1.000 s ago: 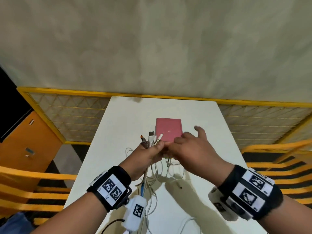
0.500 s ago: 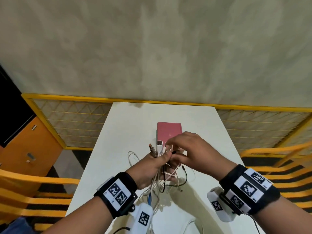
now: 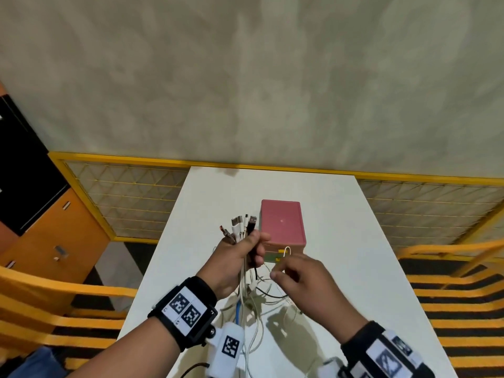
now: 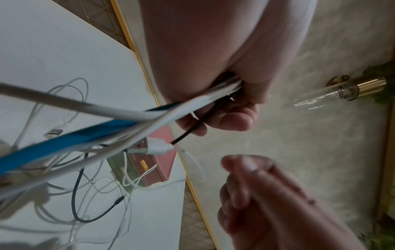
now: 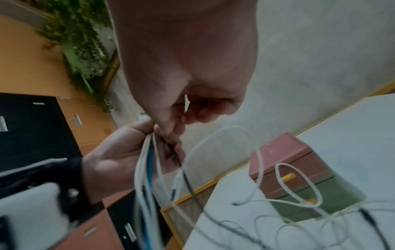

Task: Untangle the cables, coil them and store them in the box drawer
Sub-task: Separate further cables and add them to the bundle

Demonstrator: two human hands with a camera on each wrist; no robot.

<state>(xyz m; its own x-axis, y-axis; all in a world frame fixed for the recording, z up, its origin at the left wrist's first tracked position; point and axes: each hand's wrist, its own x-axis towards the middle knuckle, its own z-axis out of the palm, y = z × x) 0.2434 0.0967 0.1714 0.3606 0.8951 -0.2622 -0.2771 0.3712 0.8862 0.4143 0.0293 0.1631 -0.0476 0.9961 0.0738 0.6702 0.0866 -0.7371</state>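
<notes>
My left hand [image 3: 240, 257] is raised over the white table [image 3: 341, 241] and grips a bundle of cables [image 4: 149, 115], white, blue and black. Their plugs [image 3: 241, 225] fan out above the fist. The cables hang down into a loose tangle [image 3: 261, 293] on the table. My right hand [image 3: 297, 274] hovers just right of and below the left hand, apart from it. Its fingers [image 5: 171, 128] are curled with the thumb tip against them, and no cable shows between them. The pink box [image 3: 282, 222] stands behind, its drawers shut, with a thin white loop [image 3: 286, 251] in front of them.
Yellow chairs [image 3: 450, 268] flank the table on both sides. An orange and black cabinet [image 3: 54, 227] stands at the left. A yellow-framed mesh panel [image 3: 131, 197] runs behind the table. A black cable [image 4: 77, 203] and loose white plugs [image 4: 53, 132] lie on the tabletop.
My right hand has left the bundle and dropped back to the right. A black USB plug now stands among the plugs in my left hand, which has lifted slightly.
</notes>
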